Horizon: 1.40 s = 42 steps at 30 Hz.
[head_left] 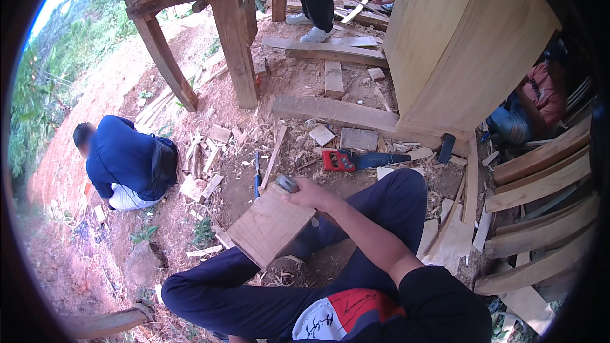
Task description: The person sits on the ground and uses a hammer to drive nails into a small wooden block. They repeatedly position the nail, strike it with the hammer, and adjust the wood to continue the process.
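A small grey tool (287,183) is gripped in the closed right hand (309,194) and pressed against the top edge of a square wooden board (269,225), which is propped on the person's left knee. The left hand cannot be seen. A red-handled saw (357,160) is lying on the shaving-strewn ground (238,190) just beyond.

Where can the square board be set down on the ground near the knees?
Bare dirt lies left of the board, between the crouching person in blue and the near leg. Ahead it is crowded: offcuts and shavings around the red-handled saw and blue tool. The right hand grips something grey on the board's top corner.
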Tool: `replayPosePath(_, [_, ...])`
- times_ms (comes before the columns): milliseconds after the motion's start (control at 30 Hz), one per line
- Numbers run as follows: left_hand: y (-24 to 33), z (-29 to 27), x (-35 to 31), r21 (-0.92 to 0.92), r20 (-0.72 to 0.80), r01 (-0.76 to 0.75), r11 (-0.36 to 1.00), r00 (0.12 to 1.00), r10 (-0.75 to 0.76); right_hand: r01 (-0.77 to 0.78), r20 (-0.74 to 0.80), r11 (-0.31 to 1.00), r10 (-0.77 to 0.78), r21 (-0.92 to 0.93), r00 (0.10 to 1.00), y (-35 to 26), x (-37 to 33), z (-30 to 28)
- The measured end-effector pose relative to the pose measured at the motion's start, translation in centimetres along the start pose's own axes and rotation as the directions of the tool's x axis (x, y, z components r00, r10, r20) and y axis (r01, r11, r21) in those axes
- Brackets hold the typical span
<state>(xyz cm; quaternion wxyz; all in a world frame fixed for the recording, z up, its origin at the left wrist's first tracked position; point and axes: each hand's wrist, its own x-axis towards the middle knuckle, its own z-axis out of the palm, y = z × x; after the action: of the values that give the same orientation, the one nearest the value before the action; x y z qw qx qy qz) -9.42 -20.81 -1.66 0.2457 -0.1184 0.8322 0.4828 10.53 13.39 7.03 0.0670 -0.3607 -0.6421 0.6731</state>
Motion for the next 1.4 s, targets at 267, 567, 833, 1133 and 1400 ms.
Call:
replayPosePath(267, [0.3, -0.5, -0.5, -0.041, 0.007, -0.009, 0.999, 1.000, 0.010, 0.007, -0.014, 0.999, -0.008, -0.048, 1.000, -1.7, -1.0, 0.0])
replayPosePath(567, [0.2, -0.7, -1.0, -0.079, 0.014, -0.006, 0.997, 1.000, 0.007, 0.031, 0.000, 0.998, -0.031, 0.049, 1.000, 1.6, 0.6, 0.1])
replayPosePath(833, [0.4, -1.1, -1.3, -0.103, 0.020, -0.014, 0.995, 1.000, 0.016, 0.047, 0.008, 0.999, -0.047, -0.019, 0.999, 0.7, 0.2, 0.0])
replayPosePath(1133, [0.7, -0.3, -1.2, -0.115, 0.069, -0.074, 0.991, 0.994, 0.082, 0.035, -0.063, 0.984, -0.046, -0.174, 0.997, 0.5, 0.2, -0.3])
replayPosePath(1400, [0.8, -1.1, -1.4, -0.108, 0.083, -0.090, 0.990, 0.992, 0.099, 0.040, -0.069, 0.981, -0.054, -0.187, 0.996, 0.4, 0.3, -0.1])
